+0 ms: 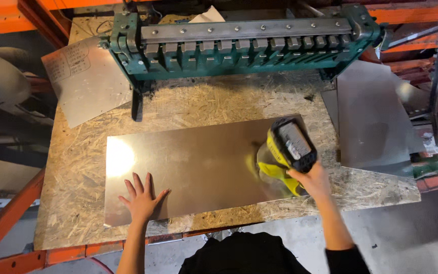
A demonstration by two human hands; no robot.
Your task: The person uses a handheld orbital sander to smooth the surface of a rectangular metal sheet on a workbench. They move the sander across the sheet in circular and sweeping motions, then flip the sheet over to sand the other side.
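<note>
Head view: left hand spread flat on metal sheet, right hand gripping yellow power tool; surface work apparently under way, steady pressure needed next.

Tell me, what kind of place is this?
Probably a metal workshop. A green sheet-metal bending machine sits on a rough chipboard workbench. The left hand presses flat on a shiny metal sheet, and the right hand holds a yellow power tool over it.
</note>
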